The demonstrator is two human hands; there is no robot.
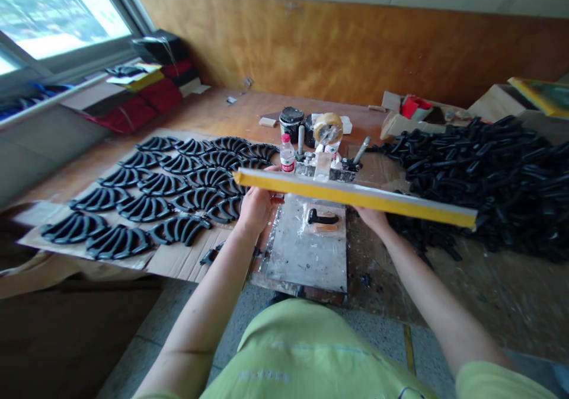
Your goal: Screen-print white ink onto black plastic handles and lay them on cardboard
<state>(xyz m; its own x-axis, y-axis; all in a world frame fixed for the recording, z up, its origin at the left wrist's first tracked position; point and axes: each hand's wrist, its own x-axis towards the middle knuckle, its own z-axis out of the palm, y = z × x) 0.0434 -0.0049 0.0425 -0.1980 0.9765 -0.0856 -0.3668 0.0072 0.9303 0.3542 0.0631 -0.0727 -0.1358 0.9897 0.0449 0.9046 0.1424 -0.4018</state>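
A long yellow-edged frame (355, 196) is tilted up over a metal plate (306, 251). My left hand (255, 206) grips the frame near its left end, fingers wrapped over the edge. My right hand (372, 218) is under the frame further right, its fingers hidden behind it. On the plate lies one black curved part (320, 216) on an orange-marked patch. The plate's far end joins a hinge clamp (331, 171).
Several black curved parts (146, 206) lie in rows on cardboard (178, 257) at the left. A big heap of the same parts (484, 174) fills the right. A small bottle (287, 155), a black jar (291, 121) and a tape roll (328, 128) stand behind the plate.
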